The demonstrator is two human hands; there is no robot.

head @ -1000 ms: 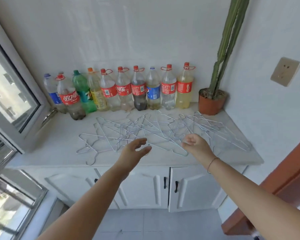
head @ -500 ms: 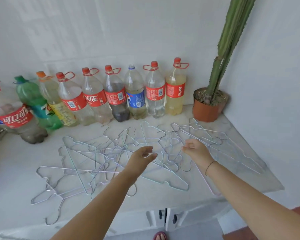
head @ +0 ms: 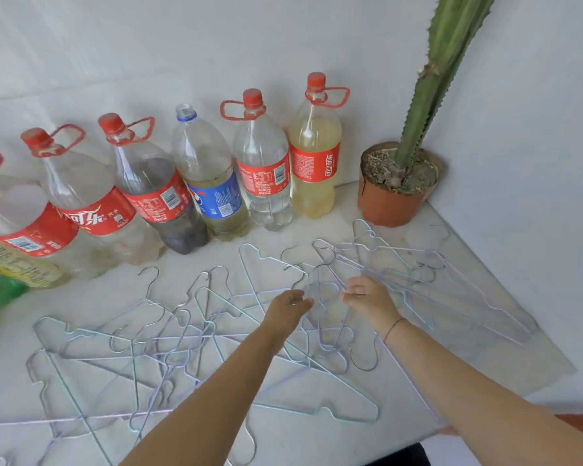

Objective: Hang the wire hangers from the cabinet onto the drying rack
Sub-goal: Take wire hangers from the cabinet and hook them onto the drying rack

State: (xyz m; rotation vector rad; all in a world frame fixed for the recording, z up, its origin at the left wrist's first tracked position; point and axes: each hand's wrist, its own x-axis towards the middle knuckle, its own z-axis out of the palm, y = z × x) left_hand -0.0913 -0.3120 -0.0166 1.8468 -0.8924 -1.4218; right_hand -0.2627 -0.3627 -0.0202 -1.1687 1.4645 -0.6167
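Wire hangers (head: 196,334): tangled flat heap on white table (head: 317,442), spread left, right and ahead of both hands. Right hand (head: 367,299): fingers pinched, apparently on a hanger wire directly beneath; grip uncertain. Left hand (head: 288,306): half-open, empty, just beside. Bottles (head: 263,163) and potted cactus (head: 398,183) beyond; near table edge free.

Red labels on a row of plastic bottles are showing the Chinese Coca-Cola name 可口可乐: upright on the yellow-filled bottle (head: 314,166), slanted and partly cut off on a clear bottle (head: 81,210). A blue-labelled bottle (head: 212,196) is displaying the Pepsi globe. Smaller print is staying unreadable.
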